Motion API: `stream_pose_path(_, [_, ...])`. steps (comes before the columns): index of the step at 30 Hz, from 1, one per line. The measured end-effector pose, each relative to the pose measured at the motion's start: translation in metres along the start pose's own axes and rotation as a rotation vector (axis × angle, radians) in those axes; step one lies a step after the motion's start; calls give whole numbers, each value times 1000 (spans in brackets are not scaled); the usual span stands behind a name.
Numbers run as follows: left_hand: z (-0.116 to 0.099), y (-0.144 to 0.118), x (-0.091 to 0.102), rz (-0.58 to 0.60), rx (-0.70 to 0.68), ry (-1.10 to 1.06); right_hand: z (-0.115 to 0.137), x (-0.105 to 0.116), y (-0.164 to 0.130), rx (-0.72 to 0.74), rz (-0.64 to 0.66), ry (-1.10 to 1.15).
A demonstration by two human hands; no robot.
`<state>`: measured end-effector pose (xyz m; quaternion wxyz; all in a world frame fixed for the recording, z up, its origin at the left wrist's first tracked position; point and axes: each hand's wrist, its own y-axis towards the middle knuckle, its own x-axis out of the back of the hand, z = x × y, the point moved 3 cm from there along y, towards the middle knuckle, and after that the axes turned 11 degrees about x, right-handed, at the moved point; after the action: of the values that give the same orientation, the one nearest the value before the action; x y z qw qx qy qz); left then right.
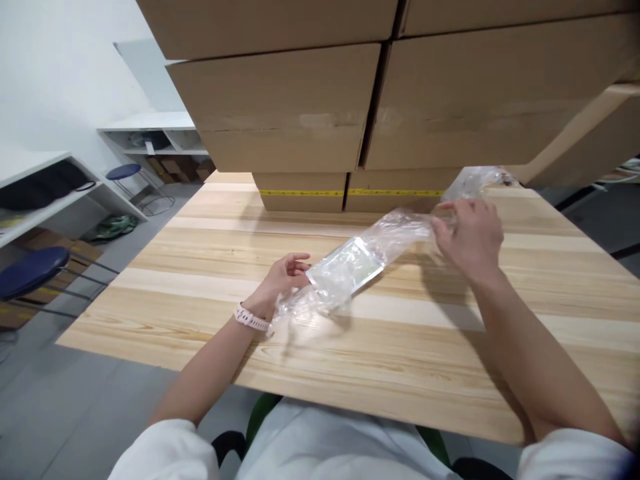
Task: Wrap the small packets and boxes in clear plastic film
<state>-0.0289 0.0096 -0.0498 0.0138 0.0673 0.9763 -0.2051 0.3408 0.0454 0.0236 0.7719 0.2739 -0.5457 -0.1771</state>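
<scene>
Both hands hold one long clear crinkled plastic bag (360, 257) above the pale striped wooden tabletop (400, 347). Left hand (285, 277), with a white beaded bracelet (250, 319) at its wrist, is half curled, its fingertips touching the near end of the bag where the film bunches loosely just under the palm. Right hand (470, 237) is closed around the far end of the bag, the film gathered in its fingers and a loose tail of plastic trailing out beyond its knuckles. Between the two hands the bag stretches on a slant, and a flat, shiny rectangular item inside it lies just beside the left fingertips; what that item is cannot be told.

Just beyond the right hand stand stacked brown cardboard boxes (300, 100), the lowest ones sealed with a yellow tape strip (350, 193). Well off to the left of the left hand are round blue-seated metal stools (30, 270) and white shelving (145, 130).
</scene>
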Motion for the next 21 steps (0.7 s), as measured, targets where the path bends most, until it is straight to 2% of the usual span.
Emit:
stream_pose_path(2, [-10, -3, 9, -222, -190, 58, 10, -10, -1, 185, 33, -34])
stream_pose_path(4, [-26, -16, 12, -324, -379, 103, 23, -24, -7, 320, 146, 121])
stream_pose_path(7, [-47, -44, -2, -220, -593, 263, 41, -53, -23, 381, 325, 339])
stream_pose_path(10, [-52, -68, -29, -142, -712, 695, 53, -84, -40, 384, 439, 416])
stream_pose_path(13, [-39, -69, -40, -95, -684, 1074, 60, -102, -50, 375, 502, 418])
stream_pose_path(15, [-34, -57, -28, -129, -587, 1124, 61, -99, -50, 365, 513, 370])
stream_pose_path(17, [-37, -46, -5, -317, -531, 1084, 62, -87, -47, 354, 552, 307])
stream_pose_path(19, [-48, -43, 19, -649, -569, 1060, 63, -72, -44, 349, 629, 264])
stream_pose_path(21, [-57, -48, 30, -955, -675, 1047, 67, -60, -42, 367, 641, 258])
